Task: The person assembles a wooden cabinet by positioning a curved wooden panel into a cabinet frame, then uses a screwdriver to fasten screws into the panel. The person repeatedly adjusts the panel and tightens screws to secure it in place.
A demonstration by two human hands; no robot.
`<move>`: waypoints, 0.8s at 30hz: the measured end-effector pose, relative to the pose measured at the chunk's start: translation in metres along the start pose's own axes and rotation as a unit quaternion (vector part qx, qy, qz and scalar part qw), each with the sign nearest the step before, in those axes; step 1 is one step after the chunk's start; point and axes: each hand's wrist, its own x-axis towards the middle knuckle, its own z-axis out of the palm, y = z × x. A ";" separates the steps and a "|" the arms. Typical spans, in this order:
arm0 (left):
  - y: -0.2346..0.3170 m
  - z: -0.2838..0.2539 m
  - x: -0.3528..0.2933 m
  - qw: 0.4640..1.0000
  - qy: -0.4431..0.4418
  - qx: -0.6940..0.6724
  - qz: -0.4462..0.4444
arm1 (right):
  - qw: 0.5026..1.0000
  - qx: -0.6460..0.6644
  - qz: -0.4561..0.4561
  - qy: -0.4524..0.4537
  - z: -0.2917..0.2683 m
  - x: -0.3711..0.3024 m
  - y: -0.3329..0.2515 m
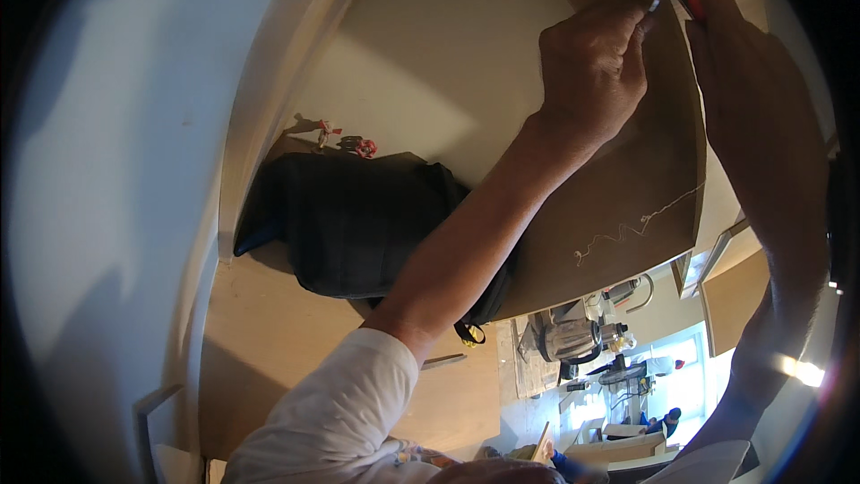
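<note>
Up at the top right, my left hand [593,72] is closed in a pinch beside the edge of a brown board [618,170]. A small pale, shiny tip [655,4] shows at its fingertips; I cannot make out what it belongs to. My right hand [751,81] is raised on the other side of that edge, its fingers closed around a slim tool with a red part [696,7] and a dark, thin shaft. The hand hides most of this tool, so its kind is unclear. Both hands are close together but apart.
A black bag [367,224] lies inside the wooden compartment, with small red-and-metal items [363,147] behind it. Loose pale thread [623,235] lies across the brown board. A metal jug-like vessel [573,341] and other people at work [665,421] appear at the lower right.
</note>
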 end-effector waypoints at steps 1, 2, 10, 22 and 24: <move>0.000 -0.006 -0.001 1.000 -0.011 0.017 0.003 | 1.000 0.005 0.008 -0.007 0.002 -0.002 0.001; 0.001 -0.009 -0.003 0.999 -0.023 0.035 0.006 | 1.000 0.008 0.007 -0.005 0.005 -0.001 0.008; -0.006 -0.002 -0.022 0.999 -0.026 0.030 -0.006 | 1.000 -0.030 0.001 -0.007 0.010 -0.016 0.009; -0.007 0.000 -0.045 0.994 -0.080 0.058 -0.046 | 0.991 -0.039 -0.108 0.065 0.016 -0.029 -0.001; -0.015 -0.005 -0.078 0.973 -0.189 0.101 -0.084 | 0.999 -0.022 -0.036 -0.031 0.021 -0.043 0.002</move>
